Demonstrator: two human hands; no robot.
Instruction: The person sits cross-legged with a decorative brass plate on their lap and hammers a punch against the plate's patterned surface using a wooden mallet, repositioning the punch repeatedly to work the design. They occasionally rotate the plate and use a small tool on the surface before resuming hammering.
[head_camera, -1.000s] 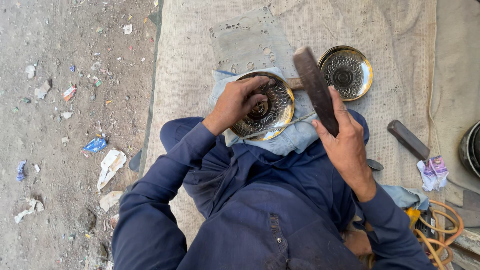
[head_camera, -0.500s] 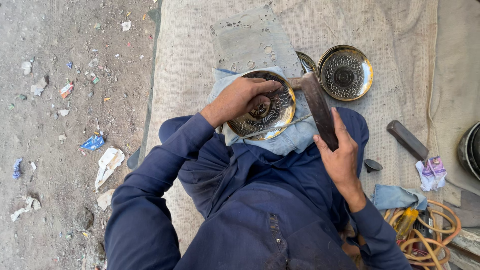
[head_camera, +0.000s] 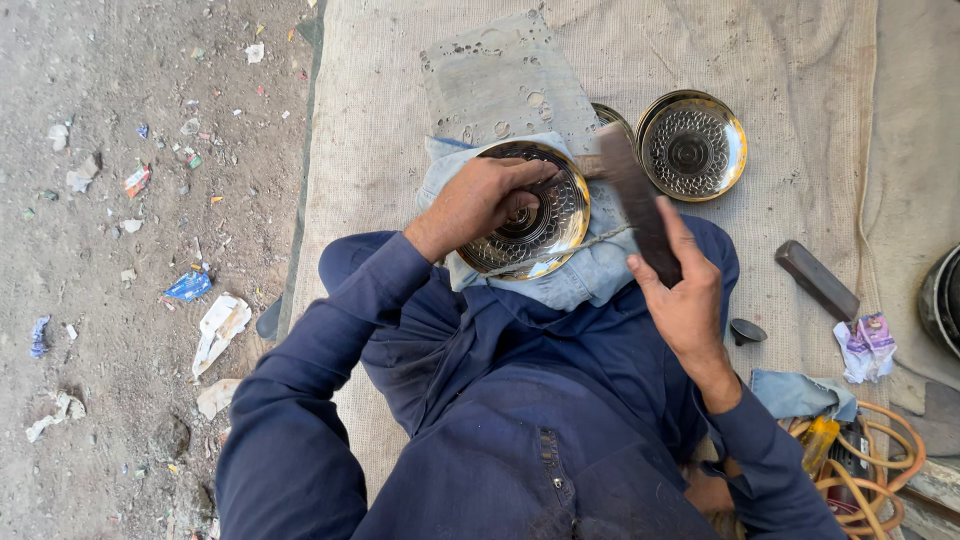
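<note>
— Seen from above, we sit on a burlap mat (head_camera: 400, 150), our left hand (head_camera: 480, 205) spread flat and pressing down inside a patterned brass dish (head_camera: 540, 215) that rests on a folded blue cloth (head_camera: 590, 275) across our knee.

— And our right hand (head_camera: 685, 300)?

— Fingers wrapped tight round a dark flat bar (head_camera: 635, 200), its far end at the dish's rim, at about two o'clock. To our eye, keeping the dish pinned and the strokes short would do the job cleanly.

— Anything in the dishes?

— Nothing. A second brass dish (head_camera: 692, 145) lies bare at one o'clock, partly covering another beside it. A dark block (head_camera: 817, 280) sits at three o'clock.
</note>
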